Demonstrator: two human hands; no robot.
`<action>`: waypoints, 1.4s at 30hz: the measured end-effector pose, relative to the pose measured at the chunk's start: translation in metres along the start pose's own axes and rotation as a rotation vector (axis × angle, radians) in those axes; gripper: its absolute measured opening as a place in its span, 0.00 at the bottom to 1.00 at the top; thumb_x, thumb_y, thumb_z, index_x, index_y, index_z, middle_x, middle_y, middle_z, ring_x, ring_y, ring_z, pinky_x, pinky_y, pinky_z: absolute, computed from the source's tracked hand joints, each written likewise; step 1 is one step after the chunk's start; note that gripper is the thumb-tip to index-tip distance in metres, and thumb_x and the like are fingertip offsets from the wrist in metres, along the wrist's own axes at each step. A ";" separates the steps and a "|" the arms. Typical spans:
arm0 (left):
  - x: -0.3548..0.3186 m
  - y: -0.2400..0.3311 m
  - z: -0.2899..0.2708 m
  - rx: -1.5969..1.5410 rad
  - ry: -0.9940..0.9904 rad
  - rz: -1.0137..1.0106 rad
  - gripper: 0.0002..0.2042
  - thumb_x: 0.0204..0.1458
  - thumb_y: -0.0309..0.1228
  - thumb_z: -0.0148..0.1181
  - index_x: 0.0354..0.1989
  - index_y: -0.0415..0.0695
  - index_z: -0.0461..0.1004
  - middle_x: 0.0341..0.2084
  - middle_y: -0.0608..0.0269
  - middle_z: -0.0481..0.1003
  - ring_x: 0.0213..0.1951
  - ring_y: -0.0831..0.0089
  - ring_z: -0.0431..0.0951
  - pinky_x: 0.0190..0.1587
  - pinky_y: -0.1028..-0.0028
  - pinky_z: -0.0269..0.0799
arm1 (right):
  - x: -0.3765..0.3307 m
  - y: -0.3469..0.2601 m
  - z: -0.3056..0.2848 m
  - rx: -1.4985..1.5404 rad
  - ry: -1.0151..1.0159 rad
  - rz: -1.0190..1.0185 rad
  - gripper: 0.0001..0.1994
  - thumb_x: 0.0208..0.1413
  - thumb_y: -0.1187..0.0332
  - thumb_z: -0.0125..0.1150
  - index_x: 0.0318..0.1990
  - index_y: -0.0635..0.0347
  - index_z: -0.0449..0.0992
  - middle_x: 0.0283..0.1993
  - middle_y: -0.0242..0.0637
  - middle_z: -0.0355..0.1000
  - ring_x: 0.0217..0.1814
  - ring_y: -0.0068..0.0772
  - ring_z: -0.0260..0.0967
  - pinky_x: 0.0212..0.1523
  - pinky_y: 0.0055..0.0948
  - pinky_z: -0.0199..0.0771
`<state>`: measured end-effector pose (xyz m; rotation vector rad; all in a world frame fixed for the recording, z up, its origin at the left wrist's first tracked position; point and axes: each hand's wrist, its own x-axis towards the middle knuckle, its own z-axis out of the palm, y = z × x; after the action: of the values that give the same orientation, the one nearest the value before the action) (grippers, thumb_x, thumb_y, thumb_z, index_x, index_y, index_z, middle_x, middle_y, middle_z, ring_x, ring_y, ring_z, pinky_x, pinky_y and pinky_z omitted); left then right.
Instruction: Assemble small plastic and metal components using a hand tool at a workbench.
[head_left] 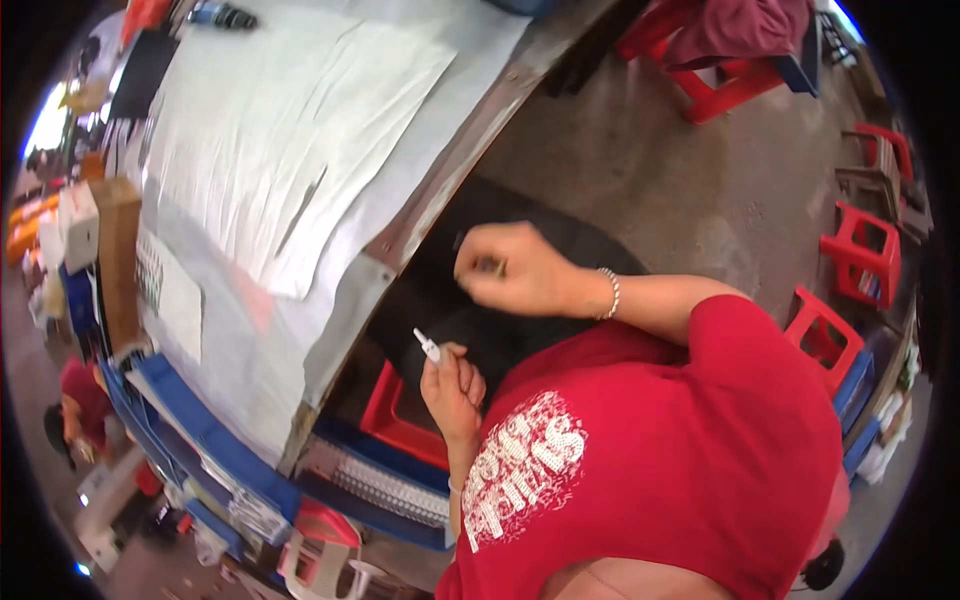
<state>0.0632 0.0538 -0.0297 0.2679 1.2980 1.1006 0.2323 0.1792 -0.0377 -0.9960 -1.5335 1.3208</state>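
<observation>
My left hand (456, 398) is closed around a small white tube (430, 347) with a thin pointed tip, which sticks up past the fingers. Further up and to the right, my right hand (525, 270) is curled, with thumb and fingers brought together. A small dark spot shows between its fingers, but I cannot make out what it is. Both hands are over the black cloth (590, 240) on my lap, apart from each other and beside the table's edge (400, 245).
White sheets (300, 130) cover the table at the left. A cardboard box (120, 250) and blue bins (220, 420) line its far left side. A blue tray of small pale parts (375, 490) is near my left arm. Red stools (865, 255) stand at the right.
</observation>
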 end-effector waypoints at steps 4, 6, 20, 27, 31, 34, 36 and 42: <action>0.003 0.000 0.004 0.037 -0.016 -0.066 0.08 0.62 0.31 0.46 0.35 0.40 0.67 0.12 0.74 0.54 0.12 0.86 0.50 0.13 0.84 0.46 | 0.014 0.080 -0.072 0.446 0.433 0.567 0.05 0.49 0.72 0.53 0.33 0.63 0.71 0.23 0.35 0.71 0.15 0.21 0.60 0.13 0.22 0.57; 0.006 0.003 0.006 0.051 -0.027 -0.093 0.08 0.62 0.31 0.46 0.35 0.40 0.67 0.12 0.74 0.54 0.12 0.86 0.51 0.13 0.84 0.47 | 0.026 0.149 -0.102 0.434 0.603 0.666 0.07 0.48 0.70 0.56 0.33 0.64 0.71 0.23 0.36 0.71 0.14 0.22 0.59 0.12 0.26 0.57; 0.016 -0.005 0.016 0.047 -0.052 -0.107 0.09 0.63 0.32 0.46 0.37 0.40 0.68 0.12 0.74 0.55 0.11 0.85 0.52 0.14 0.83 0.47 | 0.041 0.274 -0.131 0.404 0.570 0.775 0.05 0.44 0.69 0.61 0.20 0.57 0.74 0.13 0.31 0.63 0.10 0.24 0.56 0.10 0.29 0.52; 0.008 0.007 -0.018 -0.015 -0.145 -0.121 0.10 0.62 0.33 0.46 0.38 0.39 0.68 0.13 0.75 0.56 0.13 0.87 0.54 0.15 0.84 0.50 | -0.012 0.135 -0.086 -0.303 0.311 0.393 0.07 0.51 0.75 0.56 0.37 0.67 0.75 0.31 0.39 0.76 0.36 0.29 0.74 0.38 0.28 0.73; -0.003 0.010 -0.047 -0.129 -0.162 -0.006 0.09 0.63 0.33 0.45 0.38 0.40 0.68 0.13 0.76 0.56 0.13 0.87 0.53 0.14 0.83 0.49 | -0.010 0.013 -0.069 -0.596 -0.019 -0.108 0.05 0.48 0.78 0.59 0.34 0.65 0.74 0.27 0.43 0.72 0.29 0.32 0.72 0.32 0.26 0.70; -0.006 0.005 -0.051 -0.241 -0.208 0.033 0.09 0.63 0.33 0.44 0.38 0.41 0.68 0.13 0.76 0.56 0.12 0.87 0.52 0.14 0.83 0.47 | 0.024 -0.086 -0.034 -0.580 -0.372 -0.207 0.05 0.45 0.79 0.61 0.32 0.63 0.75 0.26 0.40 0.72 0.24 0.31 0.71 0.27 0.23 0.68; -0.001 -0.004 -0.052 -0.252 -0.224 0.074 0.09 0.63 0.34 0.45 0.38 0.42 0.68 0.13 0.76 0.56 0.12 0.87 0.52 0.13 0.83 0.47 | 0.050 -0.121 -0.002 -0.556 -0.586 -0.284 0.06 0.43 0.79 0.62 0.32 0.61 0.75 0.24 0.39 0.71 0.22 0.32 0.70 0.24 0.24 0.67; 0.009 -0.025 -0.061 -0.243 -0.213 0.191 0.11 0.63 0.37 0.46 0.38 0.42 0.68 0.14 0.76 0.59 0.13 0.87 0.57 0.14 0.84 0.51 | 0.150 -0.210 0.150 -0.504 -0.895 -0.339 0.03 0.46 0.79 0.61 0.31 0.63 0.75 0.23 0.35 0.72 0.21 0.20 0.66 0.23 0.20 0.63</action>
<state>0.0225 0.0233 -0.0722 0.3221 0.9534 1.3414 0.0356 0.2488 0.1755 -0.3562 -2.6685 1.2066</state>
